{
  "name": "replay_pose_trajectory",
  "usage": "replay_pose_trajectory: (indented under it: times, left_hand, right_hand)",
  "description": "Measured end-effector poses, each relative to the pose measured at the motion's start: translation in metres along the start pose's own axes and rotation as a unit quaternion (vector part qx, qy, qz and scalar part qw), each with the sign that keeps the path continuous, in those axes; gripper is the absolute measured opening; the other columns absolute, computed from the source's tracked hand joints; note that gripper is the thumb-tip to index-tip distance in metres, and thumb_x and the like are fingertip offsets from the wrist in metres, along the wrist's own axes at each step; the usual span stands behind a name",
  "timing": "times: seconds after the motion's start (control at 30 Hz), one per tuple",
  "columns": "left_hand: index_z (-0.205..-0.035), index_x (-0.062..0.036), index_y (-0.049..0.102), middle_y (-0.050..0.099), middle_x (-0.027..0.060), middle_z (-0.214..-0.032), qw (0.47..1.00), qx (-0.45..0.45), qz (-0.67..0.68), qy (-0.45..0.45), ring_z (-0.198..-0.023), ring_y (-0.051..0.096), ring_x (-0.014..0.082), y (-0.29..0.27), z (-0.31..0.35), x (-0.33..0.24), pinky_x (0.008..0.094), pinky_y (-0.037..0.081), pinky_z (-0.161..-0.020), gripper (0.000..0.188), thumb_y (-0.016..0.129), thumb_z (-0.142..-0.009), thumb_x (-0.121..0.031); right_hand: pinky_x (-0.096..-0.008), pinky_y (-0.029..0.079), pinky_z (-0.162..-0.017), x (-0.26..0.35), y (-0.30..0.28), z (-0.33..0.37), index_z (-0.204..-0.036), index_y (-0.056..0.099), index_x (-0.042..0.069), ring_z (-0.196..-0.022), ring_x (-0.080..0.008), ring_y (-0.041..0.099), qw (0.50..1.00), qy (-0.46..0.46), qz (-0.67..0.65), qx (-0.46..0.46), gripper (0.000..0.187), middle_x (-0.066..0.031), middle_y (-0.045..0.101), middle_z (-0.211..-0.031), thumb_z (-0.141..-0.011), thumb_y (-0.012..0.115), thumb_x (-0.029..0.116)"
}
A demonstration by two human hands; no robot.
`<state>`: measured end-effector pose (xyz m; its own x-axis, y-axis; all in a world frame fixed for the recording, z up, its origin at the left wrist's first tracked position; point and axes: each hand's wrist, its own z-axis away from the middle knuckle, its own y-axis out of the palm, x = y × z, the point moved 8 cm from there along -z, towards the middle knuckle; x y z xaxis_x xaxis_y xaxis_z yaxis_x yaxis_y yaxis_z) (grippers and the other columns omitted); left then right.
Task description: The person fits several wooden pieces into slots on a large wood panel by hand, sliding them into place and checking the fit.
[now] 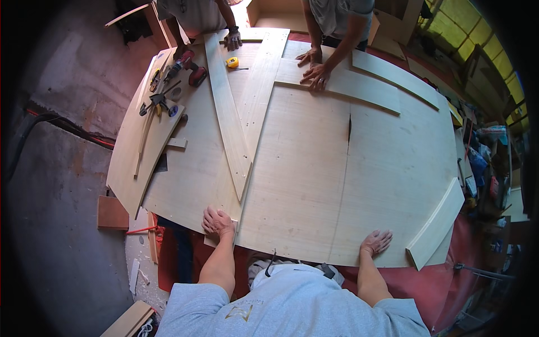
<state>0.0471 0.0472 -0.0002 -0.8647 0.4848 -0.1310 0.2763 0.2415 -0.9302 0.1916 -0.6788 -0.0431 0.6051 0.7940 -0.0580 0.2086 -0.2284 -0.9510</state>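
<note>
Before me lies a large pale plywood panel (303, 185). A long straight board (257, 106) crosses it from the far edge to the near edge. A diagonal board (224, 118) meets it at a sharp angle. My left hand (218, 222) rests with its palm down at the near end of the long board, fingers laid over the wood. Farther right, my right hand (377, 242) lies flat on the panel close to its near edge, fingers stretched out and holding nothing. A short board (437, 224) sits at the panel's near right corner.
Across the panel, a co-worker's two hands (317, 76) press on a crosswise board (359, 95); another person's hand (233, 39) touches the far left. A red cordless drill (185, 62), clamps (159, 103) and a yellow tape measure (232, 62) lie on the left. Clutter lines the right side.
</note>
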Motion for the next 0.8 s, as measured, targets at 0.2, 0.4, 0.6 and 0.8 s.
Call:
replay_pose_trajectory:
  times: [0.2, 0.4, 0.6, 0.8]
  left_hand:
    - [-0.13, -0.0076, 0.063, 0.063, 0.0125, -0.135, 1.0, 0.005, -0.002, 0.016, -0.124, 0.058, 0.0333, 0.005, -0.003, -0.009, 0.0505, 0.039, -0.105, 0.043, 0.061, -0.091, -0.027]
    - [-0.131, -0.0088, 0.062, 0.062, 0.0122, -0.135, 0.999, 0.037, -0.014, -0.015, -0.124, 0.058, 0.0339, 0.003, 0.002, 0.0, 0.0494, 0.04, -0.103, 0.041, 0.061, -0.094, -0.027]
    - [-0.136, -0.0103, 0.062, 0.061, 0.0121, -0.141, 0.999, 0.048, -0.013, -0.006, -0.127, 0.057, 0.0335, 0.011, 0.002, -0.004, 0.0492, 0.039, -0.108, 0.045, 0.061, -0.095, -0.029]
    - [-0.134, -0.0097, 0.062, 0.062, 0.0114, -0.139, 0.999, 0.029, -0.023, -0.013, -0.126, 0.059, 0.0335, 0.015, 0.002, 0.005, 0.0489, 0.04, -0.107, 0.045, 0.061, -0.093, -0.028]
  right_hand:
    - [-0.0471, 0.029, -0.125, -0.008, 0.001, 0.0, -0.151, 0.052, 0.007, -0.151, -0.0288, 0.041, 0.999, 0.006, 0.037, 0.015, 0.055, -0.0109, 0.048, -0.161, -0.105, 0.052, 0.038]
    - [-0.0499, 0.024, -0.127, 0.008, -0.015, -0.004, -0.149, 0.05, 0.004, -0.153, -0.0311, 0.036, 1.0, 0.0, -0.027, 0.013, 0.056, -0.0139, 0.046, -0.161, -0.101, 0.057, 0.033]
    - [-0.0509, 0.025, -0.126, 0.001, -0.025, -0.005, -0.148, 0.049, 0.004, -0.152, -0.033, 0.037, 0.999, 0.01, -0.048, 0.01, 0.056, -0.0141, 0.046, -0.16, -0.1, 0.057, 0.031]
    - [-0.0509, 0.026, -0.126, 0.008, -0.027, -0.005, -0.148, 0.05, 0.003, -0.152, -0.0335, 0.038, 0.999, 0.003, -0.048, 0.014, 0.055, -0.0144, 0.046, -0.16, -0.101, 0.057, 0.031]
